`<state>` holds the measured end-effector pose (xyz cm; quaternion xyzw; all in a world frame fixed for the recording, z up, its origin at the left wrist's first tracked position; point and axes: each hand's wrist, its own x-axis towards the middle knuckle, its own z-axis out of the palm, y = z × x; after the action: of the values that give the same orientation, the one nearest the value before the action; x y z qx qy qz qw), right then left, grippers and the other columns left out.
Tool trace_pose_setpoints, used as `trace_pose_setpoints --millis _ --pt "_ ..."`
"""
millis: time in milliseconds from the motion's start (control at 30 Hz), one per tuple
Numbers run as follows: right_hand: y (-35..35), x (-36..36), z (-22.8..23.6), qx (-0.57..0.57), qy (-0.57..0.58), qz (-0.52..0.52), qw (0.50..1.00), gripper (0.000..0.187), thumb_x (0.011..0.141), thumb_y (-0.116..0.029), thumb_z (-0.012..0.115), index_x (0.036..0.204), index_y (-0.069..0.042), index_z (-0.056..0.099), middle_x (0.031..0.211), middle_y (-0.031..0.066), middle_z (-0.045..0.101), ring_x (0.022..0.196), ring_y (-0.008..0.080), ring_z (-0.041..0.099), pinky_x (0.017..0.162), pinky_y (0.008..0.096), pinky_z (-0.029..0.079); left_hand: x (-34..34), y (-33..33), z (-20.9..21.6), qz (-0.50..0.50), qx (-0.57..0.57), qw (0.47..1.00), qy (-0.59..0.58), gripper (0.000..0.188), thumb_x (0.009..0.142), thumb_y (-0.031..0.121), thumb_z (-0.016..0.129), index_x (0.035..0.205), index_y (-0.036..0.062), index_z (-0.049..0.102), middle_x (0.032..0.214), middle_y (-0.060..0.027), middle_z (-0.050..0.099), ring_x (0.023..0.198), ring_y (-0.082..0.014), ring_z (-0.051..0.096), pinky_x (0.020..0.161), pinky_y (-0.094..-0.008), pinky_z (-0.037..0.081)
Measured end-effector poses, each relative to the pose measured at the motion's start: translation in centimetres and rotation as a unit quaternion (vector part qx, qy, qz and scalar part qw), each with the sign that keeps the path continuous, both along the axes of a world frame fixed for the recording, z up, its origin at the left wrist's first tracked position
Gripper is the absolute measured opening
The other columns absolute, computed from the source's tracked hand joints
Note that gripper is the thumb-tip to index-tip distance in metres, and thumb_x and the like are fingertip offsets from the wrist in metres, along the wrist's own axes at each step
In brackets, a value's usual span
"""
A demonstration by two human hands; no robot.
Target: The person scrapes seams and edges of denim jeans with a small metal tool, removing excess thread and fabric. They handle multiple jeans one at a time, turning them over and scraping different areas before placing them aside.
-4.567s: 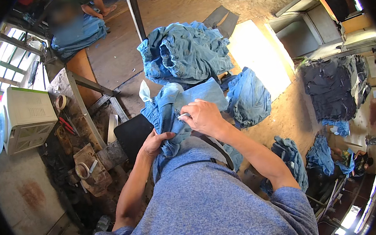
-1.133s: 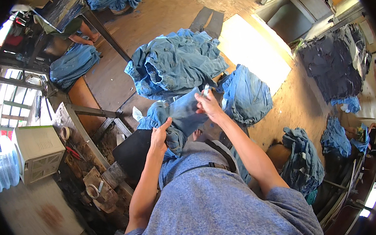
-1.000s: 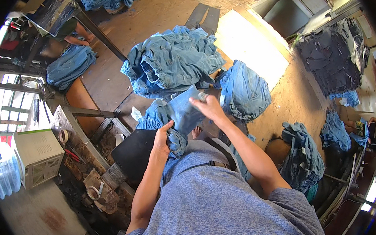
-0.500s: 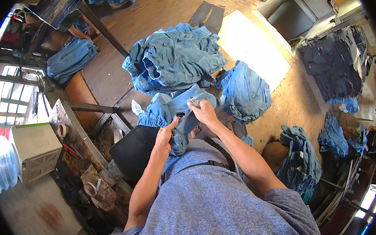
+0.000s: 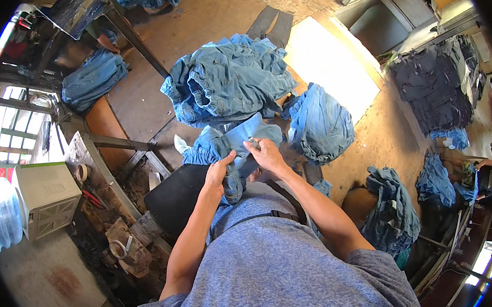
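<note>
I hold a blue denim garment (image 5: 222,147) in front of my chest with both hands. My left hand (image 5: 219,170) grips its lower left part. My right hand (image 5: 265,152) pinches the cloth at its upper right, and a small grey object shows at the fingertips; what it is I cannot tell. The garment hangs bunched over a dark stool or seat (image 5: 177,197) below it.
A large heap of blue denim (image 5: 225,79) lies ahead, and a second bundle (image 5: 319,123) sits to the right. Dark garments (image 5: 436,87) are piled at far right. A white box (image 5: 45,197) and a cluttered bench (image 5: 102,183) stand to the left. More denim (image 5: 388,211) lies low right.
My hands have drawn closer together on the garment and nearer my chest. The cloth has been gathered into a tighter bunch than a second ago.
</note>
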<state>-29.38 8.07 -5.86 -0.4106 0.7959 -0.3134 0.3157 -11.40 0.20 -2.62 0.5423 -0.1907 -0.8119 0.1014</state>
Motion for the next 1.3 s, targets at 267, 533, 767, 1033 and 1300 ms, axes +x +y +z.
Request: trace_pose_setpoints --millis 267,533,767,1033,1300 --pt "0.0 -0.5 0.3 0.104 -0.012 0.044 0.994 0.081 0.101 -0.066 0.053 0.133 0.008 0.064 0.11 0.0315 0.072 0.097 0.0411 0.075 0.092 0.0463 0.058 1.8 0.5 -1.0 0.007 0.013 0.998 0.056 0.032 0.1 0.033 0.073 0.113 0.0036 0.074 0.103 -0.0103 0.078 0.084 -0.0229 0.076 0.075 -0.0396 0.062" --pt "0.6 -0.5 -0.3 0.051 -0.043 0.017 0.998 0.071 0.1 -0.062 0.061 0.11 0.008 0.069 0.089 0.03 0.072 0.091 0.0435 0.072 0.083 0.05 0.054 0.0 -0.9 -1.9 -0.018 0.03 0.999 0.03 0.033 0.101 0.033 0.072 0.112 0.0017 0.072 0.102 -0.0119 0.078 0.082 -0.0249 0.077 0.074 -0.0406 0.063" --pt "0.4 -0.5 -0.1 0.031 0.076 0.014 0.996 0.061 0.099 -0.058 0.065 0.096 0.002 0.073 0.068 0.0246 0.067 0.071 0.0438 0.069 0.068 0.05 0.052 2.5 0.3 0.0 -0.01 -0.022 0.997 0.08 0.026 0.1 0.021 0.073 0.117 0.0005 0.073 0.109 -0.0121 0.079 0.091 -0.0237 0.077 0.081 -0.039 0.063" --pt "-0.7 -0.4 2.5 0.032 -0.139 0.098 0.985 0.047 0.094 -0.049 0.076 0.094 -0.002 0.075 0.077 0.0096 0.071 0.07 0.0205 0.065 0.064 0.0391 0.05 3.3 0.8 0.5 -0.013 -0.053 0.994 0.094 0.038 0.094 0.014 0.081 0.127 -0.0001 0.069 0.114 -0.0107 0.077 0.096 -0.024 0.076 0.086 -0.0387 0.061" --pt "-1.0 0.4 2.4 0.065 -0.326 0.059 0.941 0.034 0.094 -0.042 0.08 0.091 -0.008 0.076 0.072 -0.0046 0.06 0.065 0.0082 0.05 0.061 0.0317 0.043 3.1 0.9 0.1 -0.016 -0.095 0.993 0.063 0.044 0.091 0.013 0.083 0.13 0.0005 0.067 0.119 -0.0115 0.075 0.101 -0.0232 0.075 0.086 -0.0381 0.061"
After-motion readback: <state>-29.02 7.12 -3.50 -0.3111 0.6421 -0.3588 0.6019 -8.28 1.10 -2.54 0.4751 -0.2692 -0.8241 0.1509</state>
